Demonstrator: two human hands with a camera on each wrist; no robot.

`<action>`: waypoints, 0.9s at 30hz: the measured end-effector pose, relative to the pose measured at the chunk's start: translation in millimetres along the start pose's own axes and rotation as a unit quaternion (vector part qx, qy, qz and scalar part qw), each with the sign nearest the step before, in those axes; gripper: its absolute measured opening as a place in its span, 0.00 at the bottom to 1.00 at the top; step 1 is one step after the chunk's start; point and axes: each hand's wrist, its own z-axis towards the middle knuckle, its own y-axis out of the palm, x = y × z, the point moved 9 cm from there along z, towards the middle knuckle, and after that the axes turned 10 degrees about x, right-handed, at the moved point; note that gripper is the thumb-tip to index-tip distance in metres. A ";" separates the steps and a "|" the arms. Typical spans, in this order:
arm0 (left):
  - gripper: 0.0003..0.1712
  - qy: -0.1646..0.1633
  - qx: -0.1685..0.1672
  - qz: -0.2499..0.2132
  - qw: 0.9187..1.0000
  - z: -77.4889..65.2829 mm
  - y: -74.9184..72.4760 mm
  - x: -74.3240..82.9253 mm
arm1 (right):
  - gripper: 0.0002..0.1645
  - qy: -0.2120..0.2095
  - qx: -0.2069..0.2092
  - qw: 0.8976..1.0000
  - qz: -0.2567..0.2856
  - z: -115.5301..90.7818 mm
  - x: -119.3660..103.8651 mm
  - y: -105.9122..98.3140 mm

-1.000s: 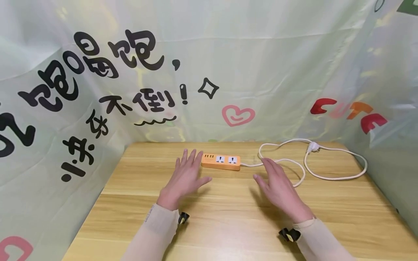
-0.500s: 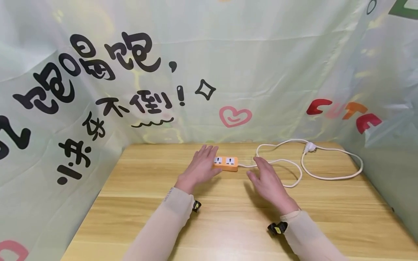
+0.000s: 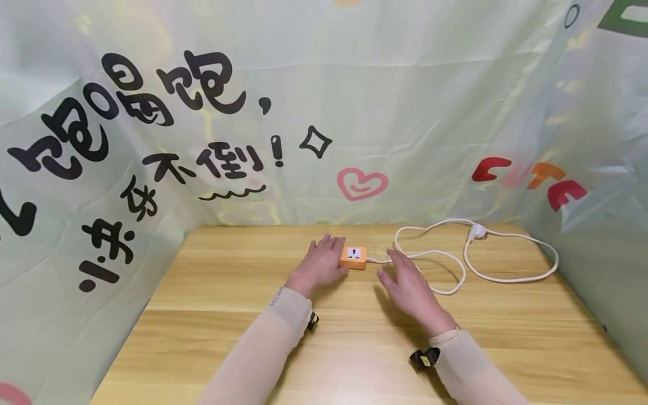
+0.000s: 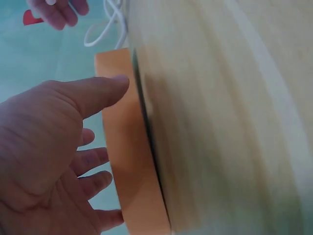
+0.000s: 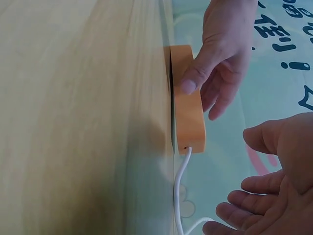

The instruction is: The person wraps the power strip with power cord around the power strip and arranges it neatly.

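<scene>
An orange power strip (image 3: 352,265) with white sockets lies toward the back of the wooden table. My left hand (image 3: 320,265) reaches over its left part and hides most of its top. In the left wrist view, the thumb (image 4: 105,93) overlaps the strip's front side, while the other fingers spread along its upper edge without curling round it. My right hand (image 3: 412,288) stays to the right of the strip, apart from it, fingers loosely extended and holding nothing. A white cord (image 5: 179,181) leaves the strip's right end and passes behind the right hand.
The cord loops across the table's back right, with a white plug (image 3: 477,231) lying among the loops. A pale printed curtain (image 3: 425,124) closes off the back and sides of the wooden table (image 3: 364,349). Both wrists wear small black cameras.
My left hand has moved right, from beside the strip's left end to over its left part. The right hand has shifted slightly left with the view. The strip and cord lie as before.
</scene>
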 end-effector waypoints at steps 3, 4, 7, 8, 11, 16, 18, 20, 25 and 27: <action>0.48 0.000 -0.001 0.031 1.000 0.5 4.9 0.8 | 0.40 -0.007 0.004 1.000 0.002 -0.3 -2.1 2.0; 0.47 0.001 0.000 0.039 0.999 0.7 6.0 1.2 | 0.39 -0.008 0.005 1.000 0.002 -0.4 -2.6 2.5; 0.44 0.002 0.007 0.060 0.998 1.3 8.2 2.6 | 0.39 -0.009 0.008 1.000 0.002 -0.9 -2.6 3.8; 0.43 0.002 0.009 0.066 0.998 1.6 8.6 3.0 | 0.39 -0.010 0.009 1.000 0.002 -1.1 -2.9 3.9; 0.41 0.002 0.016 0.079 0.997 1.9 8.9 3.2 | 0.38 -0.015 0.012 1.000 0.001 -1.2 -3.3 4.3; 0.40 0.004 0.022 0.088 0.996 3.5 8.5 3.3 | 0.39 -0.021 0.013 1.000 0.004 -0.7 -3.2 5.1; 0.40 0.005 0.025 0.090 0.996 4.0 7.0 3.7 | 0.39 -0.021 0.011 1.000 0.006 -0.4 -3.0 5.6; 0.38 0.006 0.029 0.089 0.996 4.2 4.2 4.7 | 0.39 -0.019 0.010 1.000 0.006 0.1 -2.3 6.0; 0.35 0.009 0.051 0.084 0.995 4.7 -6.5 8.7 | 0.38 -0.018 0.014 1.000 0.003 2.4 -1.1 4.3; 0.35 0.010 0.060 0.080 0.995 5.0 -10.1 10.2 | 0.38 -0.017 0.018 1.000 0.006 3.1 -1.5 2.5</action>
